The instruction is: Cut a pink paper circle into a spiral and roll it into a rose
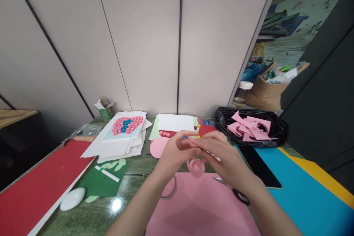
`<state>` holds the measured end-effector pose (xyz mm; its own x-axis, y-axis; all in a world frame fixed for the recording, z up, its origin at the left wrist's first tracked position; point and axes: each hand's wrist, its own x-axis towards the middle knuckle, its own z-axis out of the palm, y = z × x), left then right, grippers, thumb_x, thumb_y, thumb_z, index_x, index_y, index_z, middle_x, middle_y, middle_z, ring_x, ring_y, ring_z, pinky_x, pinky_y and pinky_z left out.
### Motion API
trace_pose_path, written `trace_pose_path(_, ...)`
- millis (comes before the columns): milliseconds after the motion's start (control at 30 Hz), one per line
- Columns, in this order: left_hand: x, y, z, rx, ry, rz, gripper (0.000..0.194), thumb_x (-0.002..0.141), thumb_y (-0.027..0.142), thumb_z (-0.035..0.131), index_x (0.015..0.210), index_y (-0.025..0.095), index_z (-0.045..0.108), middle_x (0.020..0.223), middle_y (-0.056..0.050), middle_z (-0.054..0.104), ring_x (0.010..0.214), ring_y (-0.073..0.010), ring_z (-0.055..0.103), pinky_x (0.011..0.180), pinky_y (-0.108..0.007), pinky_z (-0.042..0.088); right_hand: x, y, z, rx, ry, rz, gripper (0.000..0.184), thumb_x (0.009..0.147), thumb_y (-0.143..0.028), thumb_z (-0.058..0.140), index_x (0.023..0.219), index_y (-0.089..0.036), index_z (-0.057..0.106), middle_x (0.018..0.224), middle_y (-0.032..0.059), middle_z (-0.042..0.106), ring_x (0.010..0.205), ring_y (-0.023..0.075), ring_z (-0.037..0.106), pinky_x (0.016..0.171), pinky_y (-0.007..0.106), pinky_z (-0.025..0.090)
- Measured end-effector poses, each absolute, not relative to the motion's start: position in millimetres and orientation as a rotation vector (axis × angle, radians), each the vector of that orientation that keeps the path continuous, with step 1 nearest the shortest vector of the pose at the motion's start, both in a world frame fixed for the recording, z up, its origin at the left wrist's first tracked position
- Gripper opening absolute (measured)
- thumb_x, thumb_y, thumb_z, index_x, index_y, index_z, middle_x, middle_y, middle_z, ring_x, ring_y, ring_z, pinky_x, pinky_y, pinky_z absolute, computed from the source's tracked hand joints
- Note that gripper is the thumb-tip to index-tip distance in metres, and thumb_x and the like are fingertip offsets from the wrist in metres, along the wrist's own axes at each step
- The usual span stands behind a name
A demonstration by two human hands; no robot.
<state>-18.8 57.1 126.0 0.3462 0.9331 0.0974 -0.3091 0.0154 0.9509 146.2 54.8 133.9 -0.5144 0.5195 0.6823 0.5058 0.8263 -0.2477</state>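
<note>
My left hand (177, 152) and my right hand (222, 155) meet at the fingertips above the middle of the table, fingers bent and pinched together. Below them hangs a curled pink paper strip (197, 168), wound in a loose spiral; its upper end goes up into my fingers, which hide it. A large pink paper sheet (199, 206) lies underneath. Partly behind my right wrist are scissors with black handles (240, 195), blades pointing left. Close to my left wrist, a ring-shaped object (173, 188) rests on the sheet's edge. A pink paper circle (158, 147) lies beyond my left hand.
At left are a picture of pink and blue paper rolls (127, 124), red board (47, 184), green paper (107, 179), a glue stick or marker (107, 173) and a white mouse (72, 199). At right, a black bag of pink scraps (249, 127), a tablet (260, 167) and blue sheet (298, 188).
</note>
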Motion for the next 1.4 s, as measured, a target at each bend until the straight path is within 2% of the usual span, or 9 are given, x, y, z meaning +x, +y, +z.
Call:
trace_pose_path(200,-16,56,123,1.179,0.709,1.093,0.032,0.072,0.021,0.069,0.101,0.02,0.057,0.083,-0.003,0.066,0.075,-0.0132,0.06,0.06,-0.021,0.045,145,54,133,-0.81,-2.084,-0.013,0.039,0.085,-0.011,0.054,0.12,-0.029,0.055,0.079,0.0014,0.064,0.077,0.0175,0.05,0.068,0.031,0.047)
trace_pose_path(300,-13,55,123,1.157,0.66,1.107,0.028,0.072,0.02,0.068,0.098,0.019,0.058,0.081,-0.002,0.066,0.074,-0.012,0.06,0.066,-0.023,0.046,146,56,130,-0.786,-2.064,-0.085,0.039,0.082,-0.01,0.057,0.117,-0.028,0.057,0.075,0.0011,0.062,0.076,0.0181,0.048,0.068,0.033,0.045)
trace_pose_path(433,-8,53,124,1.122,0.603,1.126,0.028,0.069,0.017,0.07,0.094,0.017,0.058,0.084,-0.004,0.066,0.086,-0.0166,0.061,0.077,-0.029,0.047,145,58,127,-0.698,-2.067,-0.166,0.044,0.082,-0.008,0.055,0.122,-0.028,0.054,0.078,0.0015,0.062,0.074,0.0175,0.048,0.068,0.033,0.044)
trace_pose_path(633,-8,53,122,1.11,0.597,1.11,0.035,0.066,0.019,0.073,0.098,0.018,0.057,0.088,-0.005,0.065,0.086,-0.0184,0.061,0.071,-0.03,0.048,143,58,130,-0.655,-2.09,-0.204,0.04,0.082,-0.006,0.053,0.116,-0.026,0.058,0.076,0.0015,0.062,0.071,0.0171,0.047,0.065,0.033,0.042)
trace_pose_path(767,-11,54,120,1.108,0.626,1.108,0.039,0.067,0.018,0.072,0.102,0.019,0.056,0.081,-0.002,0.065,0.074,-0.015,0.061,0.066,-0.027,0.048,143,56,133,-0.662,-2.105,-0.178,0.035,0.082,-0.008,0.054,0.111,-0.026,0.06,0.077,0.0018,0.062,0.073,0.0171,0.049,0.067,0.034,0.043)
trace_pose_path(867,-13,54,120,1.104,0.651,1.105,0.039,0.068,0.02,0.072,0.103,0.02,0.056,0.075,0.0,0.065,0.067,-0.0128,0.06,0.064,-0.026,0.048,146,55,134,-0.675,-2.109,-0.122,0.037,0.083,-0.011,0.056,0.115,-0.028,0.057,0.079,0.0016,0.063,0.076,0.0174,0.052,0.07,0.034,0.044)
trace_pose_path(1033,-16,55,124,1.122,0.655,1.095,0.038,0.067,0.02,0.072,0.102,0.02,0.057,0.078,-0.002,0.066,0.074,-0.0149,0.062,0.07,-0.03,0.05,151,54,133,-0.69,-2.121,-0.061,0.048,0.085,-0.011,0.054,0.127,-0.033,0.048,0.08,0.0007,0.065,0.079,0.018,0.053,0.071,0.034,0.046)
trace_pose_path(1233,-20,56,127,1.179,0.72,1.095,0.038,0.068,0.017,0.071,0.103,0.02,0.057,0.078,-0.002,0.067,0.073,-0.013,0.06,0.067,-0.025,0.046,152,54,134,-0.704,-2.193,-0.099,0.043,0.088,-0.014,0.05,0.128,-0.031,0.048,0.087,0.0018,0.068,0.085,0.0178,0.056,0.076,0.035,0.046)
trace_pose_path(1400,-20,56,128,1.208,0.737,1.115,0.041,0.067,0.018,0.071,0.105,0.02,0.057,0.076,-0.001,0.066,0.074,-0.0147,0.061,0.067,-0.025,0.046,152,54,133,-0.718,-2.283,-0.105,0.042,0.09,-0.013,0.043,0.13,-0.028,0.047,0.094,0.0045,0.068,0.092,0.0187,0.055,0.079,0.036,0.046)
